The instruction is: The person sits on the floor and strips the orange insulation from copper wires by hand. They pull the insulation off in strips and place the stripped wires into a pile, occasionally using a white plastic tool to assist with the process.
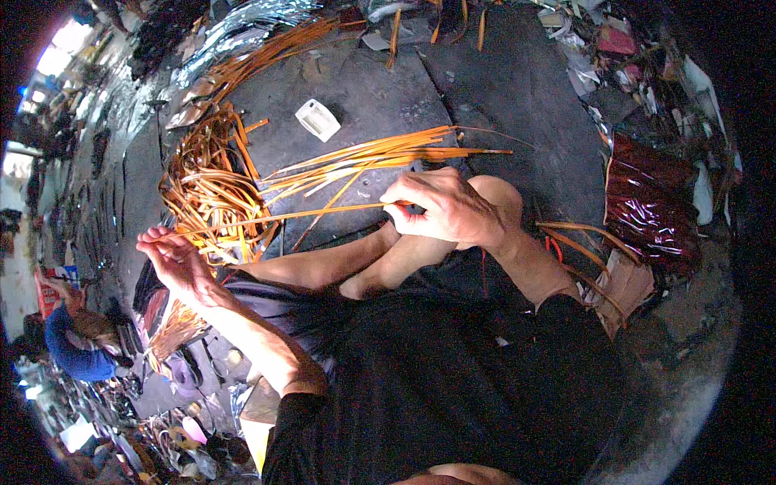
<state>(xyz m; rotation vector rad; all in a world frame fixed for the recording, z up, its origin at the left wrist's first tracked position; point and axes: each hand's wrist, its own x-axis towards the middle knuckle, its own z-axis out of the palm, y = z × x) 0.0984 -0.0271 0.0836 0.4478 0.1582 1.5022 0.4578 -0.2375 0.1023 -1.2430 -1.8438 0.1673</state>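
A long, thin orange-brown strip (311,212) is stretched nearly straight between my two hands. My right hand (449,206), above my bent knee, pinches one end of it between thumb and fingers. At the far left, my left hand (179,263) has its palm turned up and its fingers curled on the other end. Beneath the strip's left part is a tangled heap of similar strips (206,182). A loose row of straighter strips (364,156) lies on the dark floor just beyond my right hand.
A small white plastic tray-like piece (318,120) lies on the dark floor boards (533,105). Dark red glossy sheets (647,202) are at the right. More long strips (267,50) lie at the back left. A person in blue (77,343) is at the far left.
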